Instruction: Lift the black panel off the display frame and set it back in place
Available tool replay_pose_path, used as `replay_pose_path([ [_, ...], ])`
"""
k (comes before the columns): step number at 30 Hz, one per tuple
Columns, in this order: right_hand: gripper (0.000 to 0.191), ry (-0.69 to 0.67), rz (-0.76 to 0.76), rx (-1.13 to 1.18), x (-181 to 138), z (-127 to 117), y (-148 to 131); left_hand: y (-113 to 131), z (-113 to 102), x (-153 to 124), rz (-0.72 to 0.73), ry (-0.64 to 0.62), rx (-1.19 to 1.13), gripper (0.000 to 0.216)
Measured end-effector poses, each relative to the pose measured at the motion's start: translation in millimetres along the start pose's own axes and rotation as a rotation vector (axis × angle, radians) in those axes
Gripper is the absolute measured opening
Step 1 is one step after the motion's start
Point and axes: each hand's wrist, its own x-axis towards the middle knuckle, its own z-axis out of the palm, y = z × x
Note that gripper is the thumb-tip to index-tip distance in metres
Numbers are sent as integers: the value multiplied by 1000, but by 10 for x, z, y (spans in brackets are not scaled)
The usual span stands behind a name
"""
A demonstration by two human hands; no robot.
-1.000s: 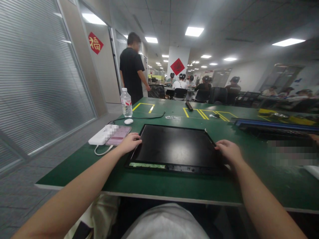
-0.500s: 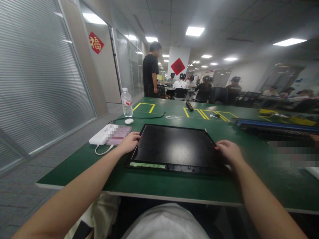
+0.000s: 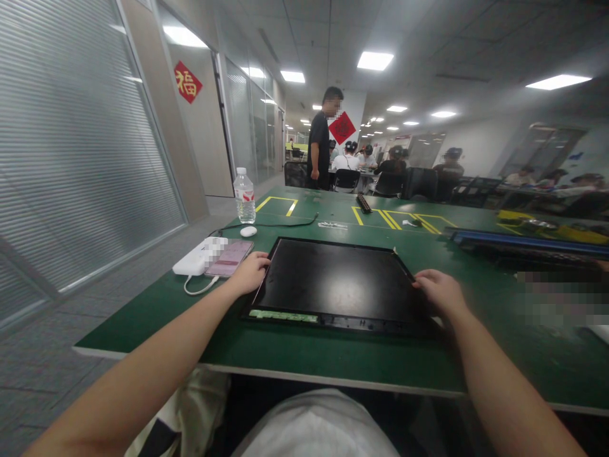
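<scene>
Black panel (image 3: 340,276) between 2 hands (image 3: 251,273), bottle (image 3: 245,198) beyond

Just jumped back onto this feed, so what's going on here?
A person has the left hand and right hand at opposite side edges of a black screen on a green table. How firmly they hold it is hard to tell. A green strip runs along part of the near edge. A phone and bottle are off to the left.
</scene>
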Motion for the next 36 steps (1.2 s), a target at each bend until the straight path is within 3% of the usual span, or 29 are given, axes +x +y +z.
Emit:
replay_pose_path([
  [36,22,4,11,-3,-8,11,-32,-89,54,32,48,-45,-12,44],
])
